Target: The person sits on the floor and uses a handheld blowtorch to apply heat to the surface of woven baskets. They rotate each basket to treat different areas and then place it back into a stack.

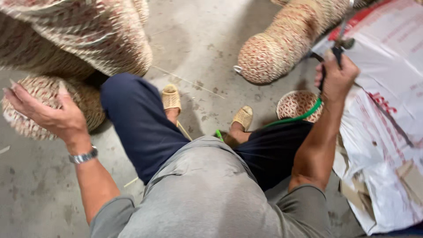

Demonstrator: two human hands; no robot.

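My left hand, with a metal watch on its wrist, rests spread on the rim of a woven basket at the left. My right hand is closed around the dark handle of a tool at the upper right, with a green hose trailing down from it. A long stack of woven baskets lies on its side just left of that hand. I sit with dark trousers and tan sandals stretched out on the concrete floor.
A large pile of woven baskets fills the upper left. A small woven basket sits by my right knee. A white printed sack covers the right side. Thin cane strips lie on the floor.
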